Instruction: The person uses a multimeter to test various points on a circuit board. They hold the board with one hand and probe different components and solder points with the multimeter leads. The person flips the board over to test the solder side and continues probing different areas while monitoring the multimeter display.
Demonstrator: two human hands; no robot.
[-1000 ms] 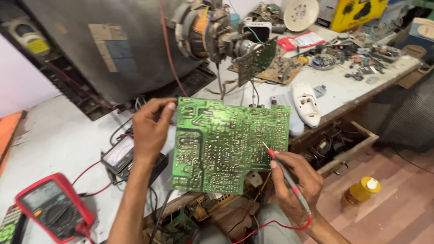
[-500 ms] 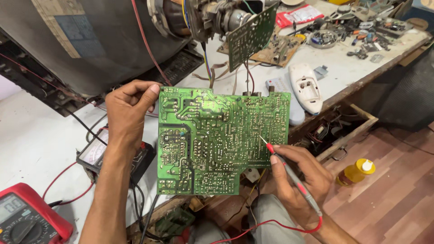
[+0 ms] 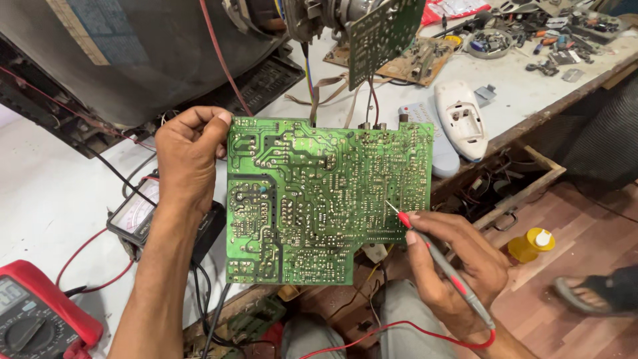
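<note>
Head view, the only one. Left hand (image 3: 189, 156) pinches the upper left corner of a green circuit board (image 3: 325, 199), thumb over the top edge, fingers curled behind; the board stands tilted up off the white workbench (image 3: 46, 193), solder side facing the camera, in the middle of the picture above the person's lap.

Right hand (image 3: 452, 266) is closed around a red test probe (image 3: 438, 259), held like a pen between thumb and forefinger. The metal tip touches the board near its right edge, among dense solder joints. A red lead loops from the probe's back end down under the wrist.

Around: red digital multimeter (image 3: 33, 319) at lower left, an analogue meter (image 3: 136, 216) just behind the left forearm, the back of a picture tube (image 3: 153, 53) above, a smaller board (image 3: 382, 36) hanging off its neck, a white remote shell (image 3: 462, 119) to the right, a yellow bottle (image 3: 530, 244) on the floor.

Judgement on doing this well: the joints sit close together, so the tip wants to rest on one pad only, held steep and steady, without bridging to a neighbour. The corner pinch looks light; bracing the board's lower edge would likely stop it swinging under probe pressure. Meter faces sit off to the left, so reading them means glancing away while the tip stays planted.
</note>
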